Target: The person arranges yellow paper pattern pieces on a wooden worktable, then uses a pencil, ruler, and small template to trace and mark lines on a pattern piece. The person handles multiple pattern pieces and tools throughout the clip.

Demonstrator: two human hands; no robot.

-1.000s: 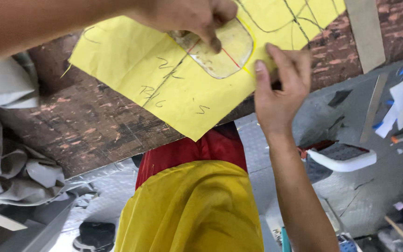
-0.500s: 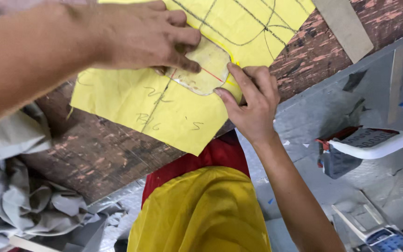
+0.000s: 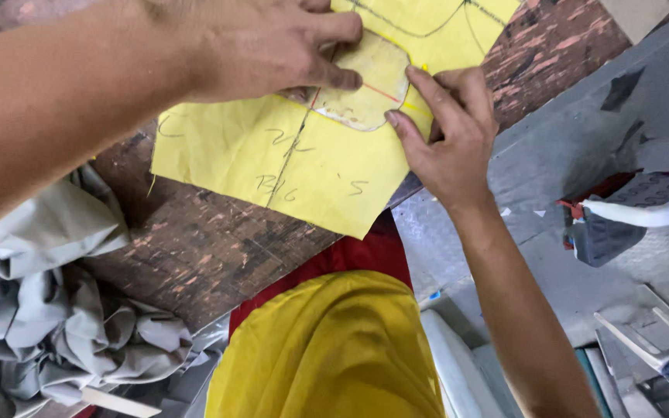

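- Nearest the camera: yellow garment [image 3: 334, 356] over the lap, with a band of red cloth [image 3: 350, 259] just above it, both below the near edge of the yellow fabric piece [image 3: 303, 166].
- Lower left of the yellow fabric piece: crumpled grey cloth [image 3: 56, 310] heaped on and off the edge of the worn brown wooden surface [image 3: 195, 248].
- Right of the yellow fabric piece, well apart: grey metal floor plate [image 3: 574, 139] carrying a dark tool with a white handle [image 3: 629, 213].
- Flat on the surface: yellow fabric piece, marked with dark pen lines and scribbles, its near corner hanging just past the surface edge.
- On top of the yellow fabric piece, toward its far side: pale rounded template [image 3: 365, 81], lying flat, crossed by a thin red line.
- Right hand [image 3: 447, 135]: grip mostly flat, fingertips [image 3: 396, 120] pressing at the near right edge of the template, palm resting at the fabric's right edge; nothing enclosed.
- Left hand [image 3: 272, 46]: reaching in from the left, fingers spread and pressing down on the template's left and top parts, thumb tip [image 3: 346, 77] lying across it; grip open, pinning rather than clasping.
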